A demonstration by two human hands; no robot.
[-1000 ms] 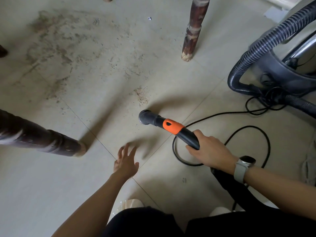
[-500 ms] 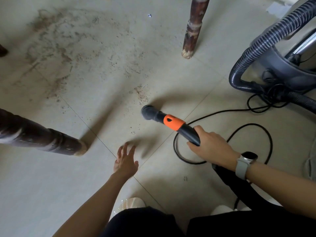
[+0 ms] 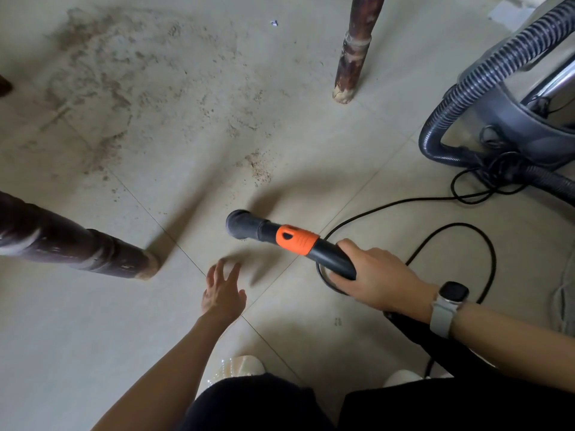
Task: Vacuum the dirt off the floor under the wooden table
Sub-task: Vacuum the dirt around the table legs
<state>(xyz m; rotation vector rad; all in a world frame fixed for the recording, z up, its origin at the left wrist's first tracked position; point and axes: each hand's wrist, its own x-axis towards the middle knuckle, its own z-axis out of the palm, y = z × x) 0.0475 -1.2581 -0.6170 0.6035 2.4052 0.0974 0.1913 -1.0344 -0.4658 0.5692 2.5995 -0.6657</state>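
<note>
Right hand (image 3: 378, 276) is gripping the black nozzle (image 3: 264, 231) by its handle, fingers wrapped round just behind the orange collar (image 3: 297, 239). Left hand (image 3: 222, 290) is hanging free above the floor (image 3: 77, 321), fingers spread, holding nothing.

Nozzle mouth is pointing up-left, sitting low over the tile; contact with the floor cannot be told. A small clump of dirt (image 3: 258, 168) is lying just ahead of it. The main spread of dirt is lying further off toward the upper left, between the near leg (image 3: 77, 250) and the far leg (image 3: 354, 51). Most of it looks untouched, so the job is judged to be at an early stage.

Risks from here:
- Cord (image 3: 460, 241) is looping on the floor right beside and under the right hand. Pushing forward could drag the loop along or snag it on the wrist.
- Hose (image 3: 485, 79) is curving tightly at the vacuum (image 3: 529, 119). A long reach toward the far dirt may pull the hose taut and tug the vacuum.
- Near leg is standing close to the sweep path; swinging left may knock the nozzle against it.
- Nozzle riding too high would be leaving fine grit behind, and a fast pass might scatter the loose clump instead of lifting it.
- Left hand drifting near the mouth could get in the way.
</note>
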